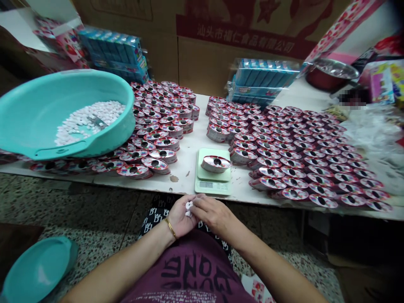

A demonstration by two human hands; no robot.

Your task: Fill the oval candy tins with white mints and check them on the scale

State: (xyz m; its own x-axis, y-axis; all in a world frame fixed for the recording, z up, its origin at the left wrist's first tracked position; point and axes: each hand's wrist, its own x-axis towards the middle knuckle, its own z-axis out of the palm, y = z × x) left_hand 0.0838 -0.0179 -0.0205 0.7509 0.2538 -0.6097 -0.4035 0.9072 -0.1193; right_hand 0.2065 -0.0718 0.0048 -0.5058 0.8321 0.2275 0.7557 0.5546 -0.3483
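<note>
My left hand (179, 216) is cupped palm up just below the table edge, holding several small white candy tablets (188, 208). My right hand (211, 212) is pressed against it, fingers pinched at the tablets. Right above them a small green kitchen scale (212, 183) carries one oval tin (216, 163) with a round hole in its lid. A gold bangle sits on my left wrist.
A large teal basin (38, 122) with white tablets and a metal scoop (97, 122) rests on tins at the left. Many oval tins cover the white table (186, 162) left (158, 126) and right (299, 151). Blue packs (261, 80) stand behind. A teal lid (34, 269) lies on the floor.
</note>
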